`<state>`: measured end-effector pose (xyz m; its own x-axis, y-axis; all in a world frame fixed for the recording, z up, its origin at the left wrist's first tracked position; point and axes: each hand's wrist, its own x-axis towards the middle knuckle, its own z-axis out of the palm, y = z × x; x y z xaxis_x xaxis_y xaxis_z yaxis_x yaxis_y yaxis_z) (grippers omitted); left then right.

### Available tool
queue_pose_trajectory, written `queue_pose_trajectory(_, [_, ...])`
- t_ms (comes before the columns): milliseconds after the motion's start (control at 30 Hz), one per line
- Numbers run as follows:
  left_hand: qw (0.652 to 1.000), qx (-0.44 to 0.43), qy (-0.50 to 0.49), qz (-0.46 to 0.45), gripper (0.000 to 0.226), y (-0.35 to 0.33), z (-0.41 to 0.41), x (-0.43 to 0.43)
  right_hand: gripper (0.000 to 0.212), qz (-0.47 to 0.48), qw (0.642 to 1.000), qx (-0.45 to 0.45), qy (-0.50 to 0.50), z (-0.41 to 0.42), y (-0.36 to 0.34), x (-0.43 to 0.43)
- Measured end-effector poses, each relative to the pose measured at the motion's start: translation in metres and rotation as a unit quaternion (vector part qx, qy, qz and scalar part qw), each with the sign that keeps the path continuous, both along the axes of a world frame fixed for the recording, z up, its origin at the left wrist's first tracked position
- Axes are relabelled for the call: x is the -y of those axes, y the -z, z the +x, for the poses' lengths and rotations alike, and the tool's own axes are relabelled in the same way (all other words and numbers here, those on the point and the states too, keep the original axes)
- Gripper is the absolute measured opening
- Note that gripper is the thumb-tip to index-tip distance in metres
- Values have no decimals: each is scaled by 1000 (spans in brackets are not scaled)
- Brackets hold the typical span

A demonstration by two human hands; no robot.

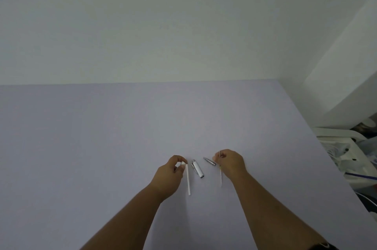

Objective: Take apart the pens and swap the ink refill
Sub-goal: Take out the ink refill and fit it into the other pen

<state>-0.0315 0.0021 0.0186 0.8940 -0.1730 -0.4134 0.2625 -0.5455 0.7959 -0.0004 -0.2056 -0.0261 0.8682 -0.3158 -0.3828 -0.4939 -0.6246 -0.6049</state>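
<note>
My left hand (170, 176) pinches the far end of a slim white pen barrel (188, 180), which slants down toward me. My right hand (231, 165) grips a thin ink refill (221, 174); its metal tip shows above the fingers and its pale tube sticks out below the hand. Between the hands, on the lavender table (102, 137), lie a white cap with a silver clip (197, 168) and a small silver tip cone (209, 161).
The table's right edge runs diagonally from the far wall to the lower right. Beyond it stands a white plastic bin (342, 147) with cables and clutter. A pale wall rises behind the table.
</note>
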Motion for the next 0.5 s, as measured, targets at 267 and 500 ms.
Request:
queue_pose_trajectory(267, [1000,2,-5,5,17,4,2,-1,23,62,998,-4,19,-6,1,-14])
queue_pose_trajectory(500, [1000,-3,-13,7,20,4,5,-2,28,43,999,-1,12,-8,4,-15])
